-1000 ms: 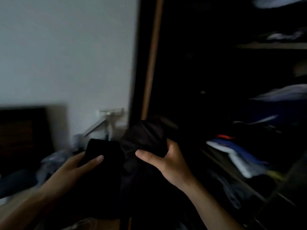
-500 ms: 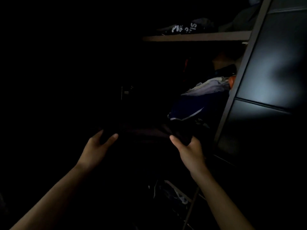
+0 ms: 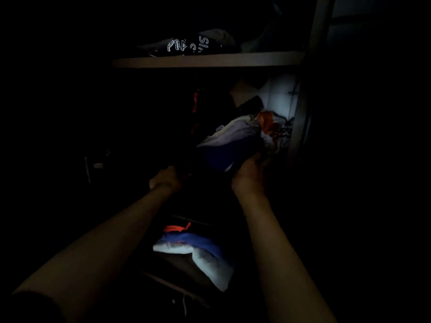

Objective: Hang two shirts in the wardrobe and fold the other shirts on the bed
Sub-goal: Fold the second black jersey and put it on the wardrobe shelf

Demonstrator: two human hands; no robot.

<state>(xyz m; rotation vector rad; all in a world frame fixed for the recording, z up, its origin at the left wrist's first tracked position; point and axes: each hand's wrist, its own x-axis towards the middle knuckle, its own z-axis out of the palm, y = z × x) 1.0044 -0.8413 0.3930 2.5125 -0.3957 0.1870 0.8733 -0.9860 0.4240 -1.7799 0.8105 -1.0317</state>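
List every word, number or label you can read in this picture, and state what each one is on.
"PRA" then "S" and "SI", white outline letters, partly creased and unclear: on the dark garment on the shelf.
Nothing else is readable; the clothes pile and the rest are too dark.

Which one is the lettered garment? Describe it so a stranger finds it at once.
Find the wooden shelf running across the top of the dark wardrobe. The lettered garment lies on it, left of a plain grey heap. It alone is black with white outlined letters; the clothes lower down are blue, white and orange.
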